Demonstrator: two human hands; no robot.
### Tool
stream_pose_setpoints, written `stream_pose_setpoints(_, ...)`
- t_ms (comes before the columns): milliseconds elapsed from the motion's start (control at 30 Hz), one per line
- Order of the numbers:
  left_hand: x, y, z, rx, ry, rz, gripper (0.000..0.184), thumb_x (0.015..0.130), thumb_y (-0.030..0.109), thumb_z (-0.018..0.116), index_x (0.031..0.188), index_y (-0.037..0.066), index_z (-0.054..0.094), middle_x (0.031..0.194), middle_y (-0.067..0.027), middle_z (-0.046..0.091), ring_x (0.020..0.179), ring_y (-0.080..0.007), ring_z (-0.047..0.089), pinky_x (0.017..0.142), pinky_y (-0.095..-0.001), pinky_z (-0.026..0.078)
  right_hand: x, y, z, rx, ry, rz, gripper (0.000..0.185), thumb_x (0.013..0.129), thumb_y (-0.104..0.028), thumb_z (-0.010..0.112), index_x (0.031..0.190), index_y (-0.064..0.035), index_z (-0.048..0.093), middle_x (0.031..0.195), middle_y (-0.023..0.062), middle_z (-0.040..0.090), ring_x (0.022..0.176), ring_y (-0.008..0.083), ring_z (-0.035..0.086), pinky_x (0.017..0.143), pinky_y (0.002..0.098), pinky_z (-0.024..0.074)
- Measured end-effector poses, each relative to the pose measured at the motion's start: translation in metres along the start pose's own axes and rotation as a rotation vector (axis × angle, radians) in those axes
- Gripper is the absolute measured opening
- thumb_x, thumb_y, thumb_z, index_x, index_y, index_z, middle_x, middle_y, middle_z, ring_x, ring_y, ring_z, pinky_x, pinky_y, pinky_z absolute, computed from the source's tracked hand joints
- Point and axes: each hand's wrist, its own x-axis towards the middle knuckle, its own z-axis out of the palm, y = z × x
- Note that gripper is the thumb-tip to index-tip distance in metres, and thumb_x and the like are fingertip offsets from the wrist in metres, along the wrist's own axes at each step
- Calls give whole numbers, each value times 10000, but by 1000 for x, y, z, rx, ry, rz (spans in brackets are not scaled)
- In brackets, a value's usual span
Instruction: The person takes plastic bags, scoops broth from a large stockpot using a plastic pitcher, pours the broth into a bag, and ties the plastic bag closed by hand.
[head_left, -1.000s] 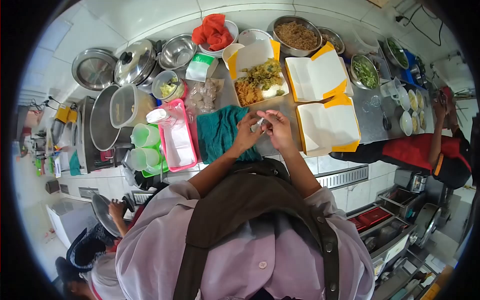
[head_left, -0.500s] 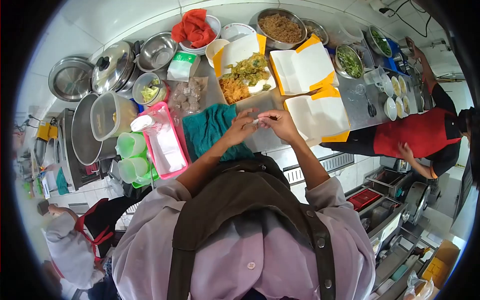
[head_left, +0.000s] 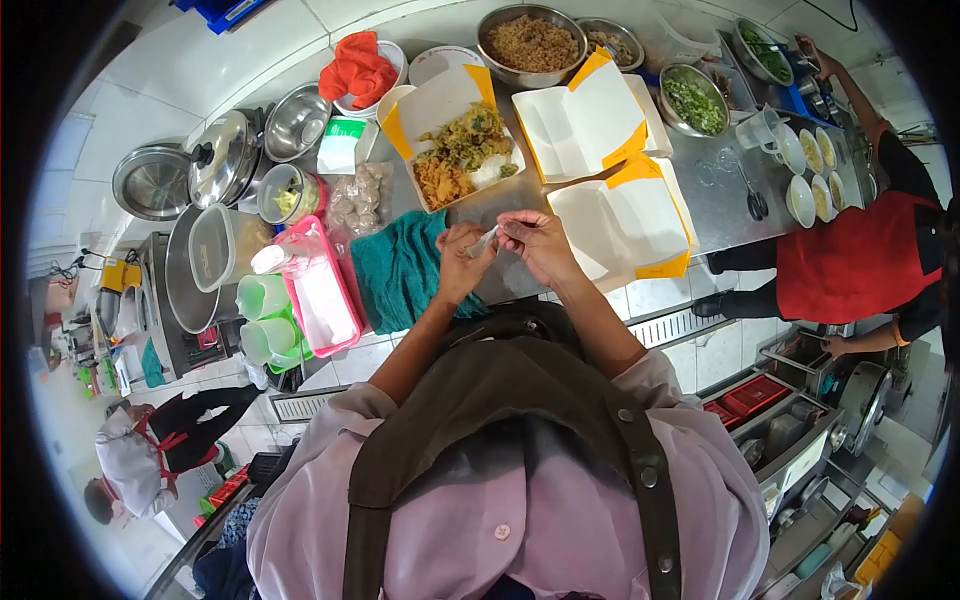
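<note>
A small whitish, translucent plastic piece (head_left: 484, 242), perhaps a little packet, is between my hands at the counter's near edge. My left hand (head_left: 463, 262) is closed around its lower part. The fingertips of my right hand (head_left: 537, 246) pinch its upper end. A green cloth (head_left: 398, 272) lies just left of my left hand. Beyond my hands stands an open takeaway box (head_left: 440, 112) with rice, shredded orange-brown food and greenish vegetables (head_left: 468, 138). Close by on the right is an open takeaway box (head_left: 600, 235) without food, with another open box (head_left: 570, 130) behind it.
A pink tray (head_left: 325, 290), green cups (head_left: 265, 340) and a bag of round brownish items (head_left: 355, 203) are on the left. Bowls of brown food (head_left: 530, 45) and chopped greens (head_left: 694, 105) line the back. A co-worker in a red apron (head_left: 850, 255) stands at right.
My hands have shifted slightly left in view, and more of the plastic piece shows between them. The co-worker on the right has lowered one hand toward a drawer; the left one stands farther off.
</note>
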Motion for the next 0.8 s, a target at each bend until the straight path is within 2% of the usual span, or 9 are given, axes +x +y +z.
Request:
stream_pose_setpoints(233, -10, 4, 11, 129, 45, -9, 159, 749, 150, 703, 896, 110, 659, 926, -30, 625, 982, -206, 566, 969, -410, 244, -7, -5, -2, -161, 19, -60, 165, 892, -64, 637, 1002, 59, 635, 809, 82, 652, 679, 108, 594, 644, 227, 504)
stream_pose_setpoints(333, -13, 4, 15, 124, 16, 64, 153, 809, 157, 632, 951, 102, 644, 1053, -52, 605, 1029, -220, 550, 993, -427, 230, -4, -3, -8, -324, -15, -120, 165, 898, -71, 631, 998, 60, 637, 802, 75, 650, 681, 102, 591, 642, 226, 497)
stream_pose_setpoints(400, -15, 3, 16, 1, -33, 39, 172, 879, 220, 563, 968, 89, 631, 1215, -92, 549, 1199, -246, 440, 1021, -445, 198, 2, 0, -13, -428, -91, -179, 158, 901, -74, 623, 1006, 42, 642, 808, 64, 654, 687, 97, 595, 644, 235, 496)
stream_pose_setpoints(433, -16, 4, 16, -1, -31, 40, 172, 879, 220, 563, 968, 89, 631, 1215, -92, 549, 1199, -246, 440, 1021, -445, 198, 1, -2, -13, -431, -91, -180, 158, 901, -74, 623, 1006, 42, 642, 808, 64, 654, 687, 97, 595, 644, 235, 496)
stream_pose_setpoints(500, -17, 5, 16, 8, -113, -68, 276, 915, 276, 507, 1078, 89, 627, 1361, -119, 445, 1289, -287, 365, 1065, -456, 164, 0, -8, -11, -846, -122, -464, 146, 897, -83, 627, 998, 20, 653, 796, 54, 653, 684, 90, 594, 643, 243, 493)
stream_pose_setpoints(533, -20, -3, 16, 0, -108, -57, 276, 915, 276, 507, 1078, 89, 627, 1361, -119, 445, 1289, -287, 365, 1065, -456, 164, 5, -2, -16, -856, -119, -473, 146, 897, -83, 627, 998, 20, 653, 796, 54, 653, 684, 90, 594, 643, 243, 493)
stream_pose_setpoints(600, -18, -15, 17, -125, -195, -98, 323, 927, 295, 485, 1128, 97, 643, 1412, -136, 391, 1339, -300, 316, 1108, -430, 128, 14, 3, -30, -932, -403, -479, 137, 894, -84, 626, 987, 10, 660, 785, 51, 653, 666, 89, 594, 630, 248, 493)
stream_pose_setpoints(700, -12, -11, 13, -476, -200, -160, 313, 918, 251, 499, 1088, 52, 671, 1440, -133, 365, 1353, -298, 300, 1095, -387, 237, 5, -11, -27, -706, -289, -150, 138, 910, -103, 613, 957, 16, 664, 783, 52, 658, 647, 97, 599, 607, 244, 496)
stream_pose_setpoints(800, -12, -21, 18, -825, -109, -238, 289, 904, 181, 522, 1070, -8, 664, 1403, -111, 417, 1280, -262, 422, 1038, -359, 347, 11, 14, -40, -381, -119, -118, 145, 910, -111, 616, 980, 11, 654, 762, 28, 648, 638, 86, 584, 592, 239, 481)
